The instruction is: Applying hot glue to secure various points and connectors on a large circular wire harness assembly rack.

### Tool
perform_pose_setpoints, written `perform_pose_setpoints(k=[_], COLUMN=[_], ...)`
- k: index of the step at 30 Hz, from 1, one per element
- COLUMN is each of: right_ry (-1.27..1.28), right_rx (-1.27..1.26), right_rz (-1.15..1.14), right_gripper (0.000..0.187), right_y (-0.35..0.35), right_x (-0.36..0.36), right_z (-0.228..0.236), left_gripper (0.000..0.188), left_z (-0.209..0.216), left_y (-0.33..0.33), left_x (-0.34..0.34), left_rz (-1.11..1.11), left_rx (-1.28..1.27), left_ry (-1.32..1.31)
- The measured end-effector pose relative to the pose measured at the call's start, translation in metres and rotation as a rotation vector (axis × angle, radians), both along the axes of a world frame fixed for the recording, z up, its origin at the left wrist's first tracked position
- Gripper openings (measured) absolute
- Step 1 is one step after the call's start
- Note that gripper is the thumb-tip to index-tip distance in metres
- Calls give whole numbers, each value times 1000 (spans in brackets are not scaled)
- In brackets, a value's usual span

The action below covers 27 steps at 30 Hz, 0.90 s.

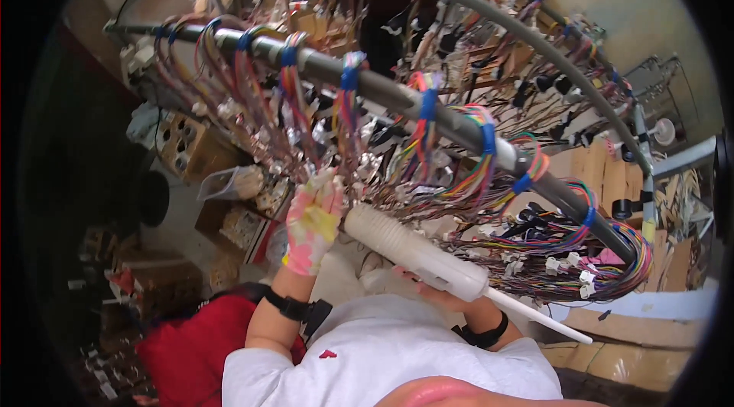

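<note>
- While the right hand (pixel 440 294) supports the white tool (pixel 440 260) from beneath, the tool's ribbed end (pixel 375 226) points up and left, toward the left hand (pixel 312 223).
- Location of tool: held in the air in front of the white shirt (pixel 382 342), below the grey bar (pixel 382 91).
- Long axis: diagonal, from the ribbed end at upper left to a thin white tail (pixel 539 315) at lower right.
- Governing relation, as judged: the ribbed end lies just beside the palm of the left hand, on its right; the wire bundles (pixel 294 105) come down directly above that hand's fingers. Contact between tool and glove (pixel 304 254) cannot be confirmed.
- Nearer hand: the left is nearer the wire bundles and the ribbed end; the right sits at the tool's rear half.
- Right fingers: closed about the tool's underside, partly hidden by it.
- Left fingers: gloved, pointing upward among the lower wires; whether clamped on any wire cannot be told.
- Bundles: hung from the bar by blue ties (pixel 349 79).
</note>
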State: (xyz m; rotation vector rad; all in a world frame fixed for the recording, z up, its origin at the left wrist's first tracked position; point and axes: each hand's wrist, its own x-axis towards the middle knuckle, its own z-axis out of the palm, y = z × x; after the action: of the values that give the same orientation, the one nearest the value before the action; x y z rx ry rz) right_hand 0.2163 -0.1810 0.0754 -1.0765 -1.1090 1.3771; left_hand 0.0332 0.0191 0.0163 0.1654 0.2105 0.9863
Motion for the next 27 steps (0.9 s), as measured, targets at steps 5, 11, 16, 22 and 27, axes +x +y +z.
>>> perform_pose_setpoints(k=[5, 11, 16, 22, 27], right_ry=[-201, -98, -27, -229, -289], right_rx=[152, 44, -43, 55, 88], right_rz=[91, 137, 55, -7, 88], right_gripper=[48, 55, 50, 45, 44], right_y=[-1, -6, -9, -10, -7], right_x=[3, 6, -1, 4, 5], right_z=[-12, -23, -20, -48, -17], left_gripper=[32, 27, 27, 43, 44], left_z=[-22, -5, -13, -11, -3], left_y=[2, -2, -1, -3, -8], left_x=[-10, 4, 5, -1, 4], left_rz=[-37, -20, 89, -66, -132], left_rx=[-171, -97, -115, -71, 65], left_ry=[-32, 94, 132, 86, 102])
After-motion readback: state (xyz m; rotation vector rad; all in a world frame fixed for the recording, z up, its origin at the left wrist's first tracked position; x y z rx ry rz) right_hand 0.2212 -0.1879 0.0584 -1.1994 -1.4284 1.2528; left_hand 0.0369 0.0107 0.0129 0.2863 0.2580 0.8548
